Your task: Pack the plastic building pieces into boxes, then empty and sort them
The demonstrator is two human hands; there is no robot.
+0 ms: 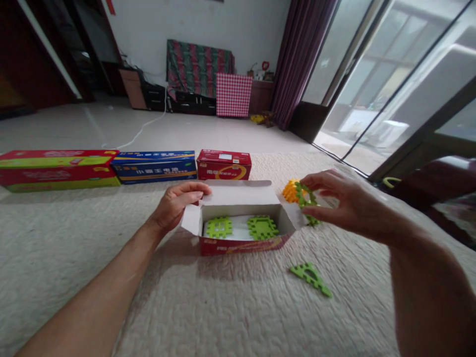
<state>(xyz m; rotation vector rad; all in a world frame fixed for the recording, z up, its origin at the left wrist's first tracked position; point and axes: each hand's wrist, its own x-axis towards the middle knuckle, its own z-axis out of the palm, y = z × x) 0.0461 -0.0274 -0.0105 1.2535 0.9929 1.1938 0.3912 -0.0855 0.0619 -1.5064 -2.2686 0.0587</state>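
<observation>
A red cardboard box (243, 246) stands with its top flaps spread on the quilted cover. My left hand (177, 204) is closed on the box's raised flap at its far left corner. Inside the box lie two light-green toy building pieces, a window-like piece (219, 227) at left and a square piece (263, 227) at right, on white material. Above the right flap my right hand (330, 197) pinches a green notched building piece (305, 194). Orange building pieces (290, 191) sit just behind that flap. A green triangular piece (309, 277) lies in front of my right hand.
Along the cover's far edge stand a red-and-green box (59, 171), a blue box (154, 167) and a smaller closed red box (224, 165). A white cable (141, 130) crosses the floor beyond. Glass doors (372, 84) are on the right.
</observation>
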